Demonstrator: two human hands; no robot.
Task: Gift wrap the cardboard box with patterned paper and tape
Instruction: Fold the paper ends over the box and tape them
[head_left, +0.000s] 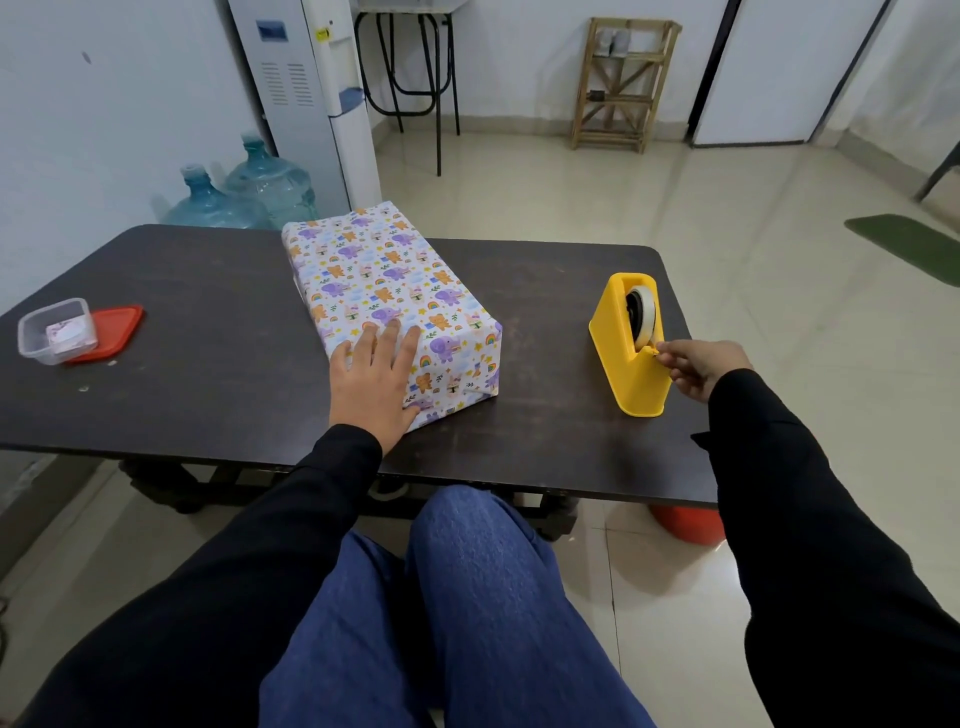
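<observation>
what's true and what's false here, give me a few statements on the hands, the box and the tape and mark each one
1. The left hand lies flat on the near end of the wrapped box. True.
2. The right hand pinches the tape at the cutter of the yellow dispenser. True.
3. The dispenser stands to the left of the box. False: it stands to the right of it, apart from it.
4. The red lid is snapped onto the clear container. False: the container is open and the lid lies beside it.
5. The box top shows bare cardboard. False: patterned paper covers it.
</observation>
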